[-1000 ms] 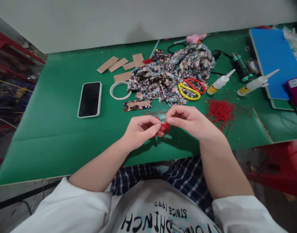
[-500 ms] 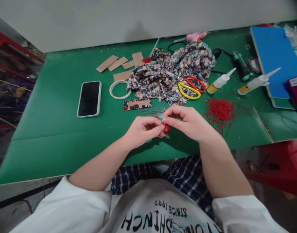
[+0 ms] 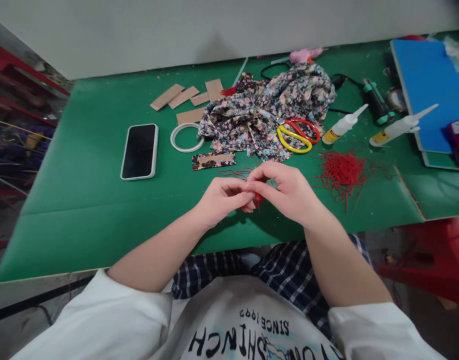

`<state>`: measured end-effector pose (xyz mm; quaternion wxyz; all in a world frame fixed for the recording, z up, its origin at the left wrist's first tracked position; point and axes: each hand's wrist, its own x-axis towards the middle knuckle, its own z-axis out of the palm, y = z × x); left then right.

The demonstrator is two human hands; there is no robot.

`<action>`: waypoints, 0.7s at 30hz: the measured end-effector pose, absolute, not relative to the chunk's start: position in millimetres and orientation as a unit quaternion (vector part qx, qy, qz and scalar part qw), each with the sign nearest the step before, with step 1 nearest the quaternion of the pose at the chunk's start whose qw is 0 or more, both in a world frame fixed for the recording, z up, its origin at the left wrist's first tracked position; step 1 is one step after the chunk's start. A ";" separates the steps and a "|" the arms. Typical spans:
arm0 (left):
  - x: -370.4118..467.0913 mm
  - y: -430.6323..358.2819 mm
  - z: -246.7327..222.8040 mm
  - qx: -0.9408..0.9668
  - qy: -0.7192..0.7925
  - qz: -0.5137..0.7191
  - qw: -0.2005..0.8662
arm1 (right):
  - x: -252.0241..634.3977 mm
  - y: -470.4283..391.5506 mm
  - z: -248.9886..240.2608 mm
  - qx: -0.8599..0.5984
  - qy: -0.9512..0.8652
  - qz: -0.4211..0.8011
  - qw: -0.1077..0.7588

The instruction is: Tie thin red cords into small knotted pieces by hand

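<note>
My left hand pinches a small bunch of red threads over the front of the table, thumb laid over the bent fingers. Fingertip to fingertip with it, my right hand is closed in a pinch on the same red threads. Loose ends poke out behind and below the fingers, while the middle of the bunch is hidden. Just beyond the hands lies a cardboard strip edged in floral fabric. To the right sits a tangled heap of red threads.
Crumpled floral cloth carries red-and-yellow scissors. A tape roll, phone and cardboard pieces lie leftward. On the right stand two glue bottles, a green-black tool and a blue board.
My right hand has shifted slightly left, its fingertips now closer over the left fingers. Both hands still hold the red threads. The whole view has moved a little.
</note>
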<state>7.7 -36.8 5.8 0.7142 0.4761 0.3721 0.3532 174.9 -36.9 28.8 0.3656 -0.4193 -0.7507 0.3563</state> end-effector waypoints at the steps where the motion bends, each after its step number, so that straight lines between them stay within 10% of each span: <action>1: 7.9 -36.9 5.2 0.469 0.371 0.358 0.717 | 173.6 -36.8 28.3 -0.416 -0.753 0.351 0.369; 21: 8.3 -40.2 4.0 0.531 0.442 0.452 0.563 | 183.1 -37.6 28.2 -0.393 -0.715 0.417 0.400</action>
